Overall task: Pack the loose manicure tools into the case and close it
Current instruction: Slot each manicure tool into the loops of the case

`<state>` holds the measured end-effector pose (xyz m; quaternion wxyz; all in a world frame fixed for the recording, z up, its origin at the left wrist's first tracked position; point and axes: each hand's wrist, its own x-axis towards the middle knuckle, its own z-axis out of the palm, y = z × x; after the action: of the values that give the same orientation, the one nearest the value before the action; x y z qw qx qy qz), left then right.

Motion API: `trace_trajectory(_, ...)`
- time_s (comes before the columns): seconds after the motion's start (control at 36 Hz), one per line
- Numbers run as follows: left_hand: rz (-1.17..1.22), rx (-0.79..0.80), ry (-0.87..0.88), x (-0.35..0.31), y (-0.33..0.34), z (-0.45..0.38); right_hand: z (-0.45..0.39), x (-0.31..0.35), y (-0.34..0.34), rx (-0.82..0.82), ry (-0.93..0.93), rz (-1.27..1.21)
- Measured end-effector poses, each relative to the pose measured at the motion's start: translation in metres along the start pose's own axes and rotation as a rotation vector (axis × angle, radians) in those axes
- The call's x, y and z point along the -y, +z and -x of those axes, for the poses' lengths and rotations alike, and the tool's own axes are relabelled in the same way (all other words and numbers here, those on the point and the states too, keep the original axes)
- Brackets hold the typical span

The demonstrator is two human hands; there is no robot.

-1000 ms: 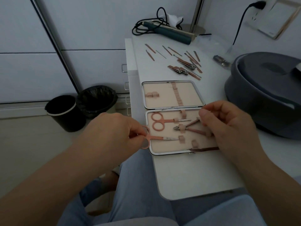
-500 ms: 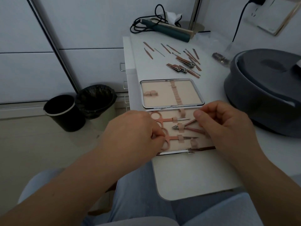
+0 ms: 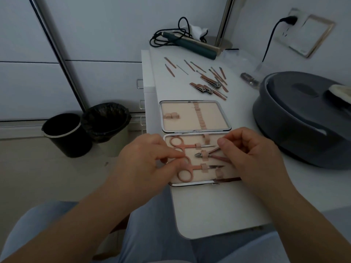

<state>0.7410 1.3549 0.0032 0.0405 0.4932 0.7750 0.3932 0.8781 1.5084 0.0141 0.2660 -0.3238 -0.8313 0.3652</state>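
- Case (image 3: 195, 128): polished chrome-like metal rim, matt beige lining.
- Scissors (image 3: 191, 167): matt pink handles, bright metal blades.
- Table (image 3: 218, 205): smooth white surface.
- Bin liner (image 3: 106, 118), left: glossy black plastic.

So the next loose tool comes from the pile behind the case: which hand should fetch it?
Probably the right hand: it holds nothing I can see, while the left hand pinches the pink-handled scissors in the open case.

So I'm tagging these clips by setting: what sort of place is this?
Probably a home room, perhaps a bedroom or dressing corner. A hair straightener with its cord lies on the white table, two bins stand on the floor, and a wall socket is nearby.
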Motion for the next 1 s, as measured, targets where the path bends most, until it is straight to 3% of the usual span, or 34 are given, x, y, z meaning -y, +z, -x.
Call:
trace_trajectory(0.08,0.067,-0.092,-0.012,0.002,-0.002,-0.005,0.0,0.001,-0.001,-0.001,0.006,-0.026)
trace_trajectory(0.31,0.021,-0.142,0.034,0.018,0.012,-0.019,-0.017,0.005,-0.006,0.083,0.068,0.093)
trace_trajectory(0.5,0.176,-0.244,-0.005,0.021,0.024,-0.015,-0.086,0.01,0.012,-0.044,0.016,0.281)
trace_trajectory(0.64,0.227,-0.246,-0.03,0.021,0.026,-0.012,-0.146,0.008,0.028,-0.161,0.153,0.164)
trace_trajectory(0.78,0.247,-0.217,-0.065,0.021,0.024,-0.012,-0.174,0.001,0.03,-0.124,0.237,0.472)
trace_trajectory(0.92,0.268,-0.194,-0.066,0.022,0.022,-0.012,-0.178,-0.006,0.027,-0.109,0.325,0.484)
trace_trajectory(1.0,0.271,-0.201,-0.07,0.022,0.023,-0.012,-0.177,-0.006,0.027,-0.062,0.299,0.617)
